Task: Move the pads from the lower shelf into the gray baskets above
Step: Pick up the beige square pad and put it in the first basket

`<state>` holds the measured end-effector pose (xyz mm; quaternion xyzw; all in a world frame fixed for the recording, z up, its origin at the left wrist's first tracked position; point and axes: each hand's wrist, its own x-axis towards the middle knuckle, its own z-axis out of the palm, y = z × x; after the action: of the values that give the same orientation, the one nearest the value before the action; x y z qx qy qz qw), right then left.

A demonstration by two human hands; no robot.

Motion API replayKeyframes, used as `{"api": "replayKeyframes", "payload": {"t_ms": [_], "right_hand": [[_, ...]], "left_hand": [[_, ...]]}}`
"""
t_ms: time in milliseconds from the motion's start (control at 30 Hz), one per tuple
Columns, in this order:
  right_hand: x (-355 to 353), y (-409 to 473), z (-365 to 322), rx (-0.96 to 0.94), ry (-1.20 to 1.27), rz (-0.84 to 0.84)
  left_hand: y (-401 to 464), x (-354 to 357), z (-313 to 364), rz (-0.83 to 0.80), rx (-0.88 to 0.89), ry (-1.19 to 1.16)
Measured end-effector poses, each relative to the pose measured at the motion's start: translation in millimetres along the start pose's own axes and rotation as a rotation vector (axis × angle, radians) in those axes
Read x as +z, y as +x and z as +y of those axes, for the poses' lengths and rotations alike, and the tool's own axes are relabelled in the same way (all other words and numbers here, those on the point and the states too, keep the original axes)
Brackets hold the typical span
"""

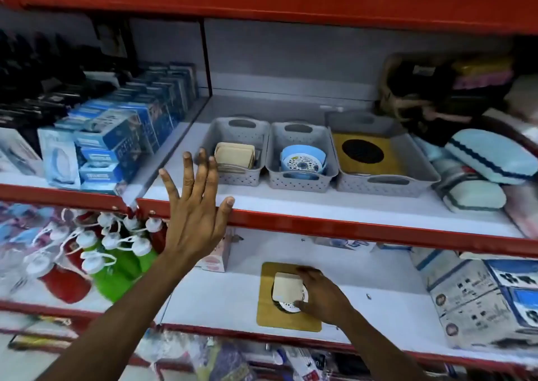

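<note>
Gripping a small cream square pad [286,286] on the lower shelf [221,296], right hand [321,294]; left hand [193,206] spread, released, at the upper shelf's red edge [349,229].

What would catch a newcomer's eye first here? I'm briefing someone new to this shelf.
Probably the left hand, spread open over the red shelf edge at centre. Below it, the right hand grips a small cream pad lying on a wooden board on the lower shelf. Above, three gray baskets stand side by side.
</note>
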<state>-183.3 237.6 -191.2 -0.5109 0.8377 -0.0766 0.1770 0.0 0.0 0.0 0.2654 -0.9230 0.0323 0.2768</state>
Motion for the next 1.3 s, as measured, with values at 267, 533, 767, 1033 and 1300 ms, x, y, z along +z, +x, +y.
{"api": "replayKeyframes", "payload": {"t_ms": [267, 533, 767, 1033, 1300], "right_hand": [[7, 24, 0, 0.081, -0.017, -0.155], [-10, 6, -7, -0.025, 0.134, 0.106], [-82, -51, -57, -0.361, 0.207, 0.619], [-178, -73, -129, -0.35, 0.38, 0.813], [-210, -46, -136, -0.188, 0.498, 0.745]], "left_hand": [[3, 3, -1, 0.014, -0.009, -0.006], [3, 5, 0, 0.031, -0.022, -0.024], [3, 5, 0, 0.055, -0.025, -0.051], [1, 7, 0, 0.054, -0.034, -0.046], [-3, 6, 3, 0.075, -0.053, -0.081]]}}
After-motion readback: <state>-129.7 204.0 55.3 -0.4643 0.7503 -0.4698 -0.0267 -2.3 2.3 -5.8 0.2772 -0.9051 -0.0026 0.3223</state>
